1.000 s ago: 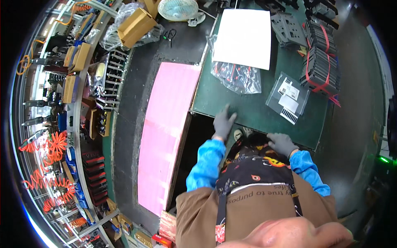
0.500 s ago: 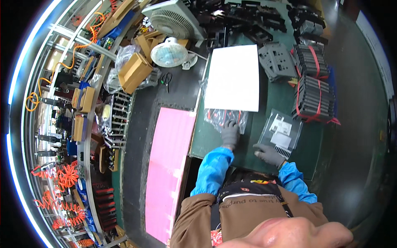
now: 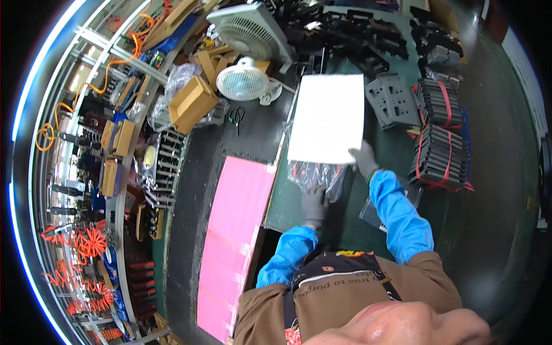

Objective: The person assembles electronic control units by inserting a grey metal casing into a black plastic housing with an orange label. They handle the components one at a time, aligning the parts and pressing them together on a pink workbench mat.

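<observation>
A large white sheet (image 3: 326, 118) lies on the green tabletop, over the far part of a clear plastic bag (image 3: 339, 179) with dark and red contents. My right hand (image 3: 365, 158), gloved in grey, is closed at the sheet's near right corner, the thumb and fingers at its edge. My left hand (image 3: 315, 207), gloved too, holds the bag's near edge, its fingertips on the plastic. What the bag contains is blurred by the film and partly hidden under the sheet. A flat packet (image 3: 372, 214) sits partly hidden beneath my right forearm.
A grey perforated panel (image 3: 393, 102) lies right of the sheet, beside red-strapped stacks of dark parts (image 3: 440, 150). Black parts (image 3: 356, 37) crowd the far end. On the left are a pink board (image 3: 236, 241), scissors (image 3: 236, 118), a white fan (image 3: 242, 80) and an open carton (image 3: 192, 105).
My right hand has left the flat packet and moved up and left to the sheet's corner. The left hand has drawn slightly nearer to me at the bag. The view has shifted a little.
</observation>
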{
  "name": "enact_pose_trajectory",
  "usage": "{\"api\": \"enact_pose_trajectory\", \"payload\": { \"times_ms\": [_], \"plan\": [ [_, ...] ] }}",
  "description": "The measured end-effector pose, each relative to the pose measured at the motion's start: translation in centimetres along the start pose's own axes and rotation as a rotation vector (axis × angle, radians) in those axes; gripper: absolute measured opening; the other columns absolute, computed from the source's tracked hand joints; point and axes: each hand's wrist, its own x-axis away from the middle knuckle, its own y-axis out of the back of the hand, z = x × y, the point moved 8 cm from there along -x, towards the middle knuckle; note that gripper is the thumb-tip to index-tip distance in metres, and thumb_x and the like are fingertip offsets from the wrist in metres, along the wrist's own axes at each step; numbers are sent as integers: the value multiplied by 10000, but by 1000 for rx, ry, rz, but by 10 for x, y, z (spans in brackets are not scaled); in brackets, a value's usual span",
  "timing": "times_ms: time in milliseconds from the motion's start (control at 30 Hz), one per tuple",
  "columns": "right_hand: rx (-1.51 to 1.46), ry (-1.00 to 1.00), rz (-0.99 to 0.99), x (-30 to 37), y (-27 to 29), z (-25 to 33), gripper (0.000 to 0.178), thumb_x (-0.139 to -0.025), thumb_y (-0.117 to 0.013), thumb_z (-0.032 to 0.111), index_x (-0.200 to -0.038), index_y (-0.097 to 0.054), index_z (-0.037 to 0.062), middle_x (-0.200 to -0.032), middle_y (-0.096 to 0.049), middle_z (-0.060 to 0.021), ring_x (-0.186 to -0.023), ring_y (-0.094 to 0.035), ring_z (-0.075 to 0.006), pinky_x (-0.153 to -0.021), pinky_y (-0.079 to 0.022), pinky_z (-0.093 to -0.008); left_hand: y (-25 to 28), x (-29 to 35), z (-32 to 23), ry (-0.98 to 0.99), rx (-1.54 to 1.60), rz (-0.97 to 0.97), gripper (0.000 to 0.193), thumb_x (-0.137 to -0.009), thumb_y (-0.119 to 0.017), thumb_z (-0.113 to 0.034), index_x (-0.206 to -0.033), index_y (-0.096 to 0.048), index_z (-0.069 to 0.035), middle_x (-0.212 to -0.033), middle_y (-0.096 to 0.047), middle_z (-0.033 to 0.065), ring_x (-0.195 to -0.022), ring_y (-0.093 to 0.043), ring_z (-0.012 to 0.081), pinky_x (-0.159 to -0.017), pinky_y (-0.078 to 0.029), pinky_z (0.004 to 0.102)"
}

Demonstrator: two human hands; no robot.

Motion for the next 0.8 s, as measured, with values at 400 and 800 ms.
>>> {"api": "enact_pose_trajectory", "payload": {
  "times_ms": [400, 800],
  "plan": [
    [-61, 180, -169, 1, -47, 167, 175, -924, -651, 167, -1033, -620, 34, -787, -646, -56, -536, -550, -107, -400, -427, -242, 81, -1, 11, -110, 285, -65, 184, -821, -687, -69, -999, -670, -111, -971, -679, 107, -905, -642, 330, -758, -509, 417],
    [-262, -10, -154, 50, -48, 27, 298, -974, -574, 238, -1175, -571, 18, -1073, -604, -101, -857, -639, -193, -689, -573, -328, 63, 29, 28, -564, -22, 208, 360, -822, -632, -161, -1180, -635, -201, -1015, -646, 37, -957, -604, 252, -805, -488, 402]
  ]
}}
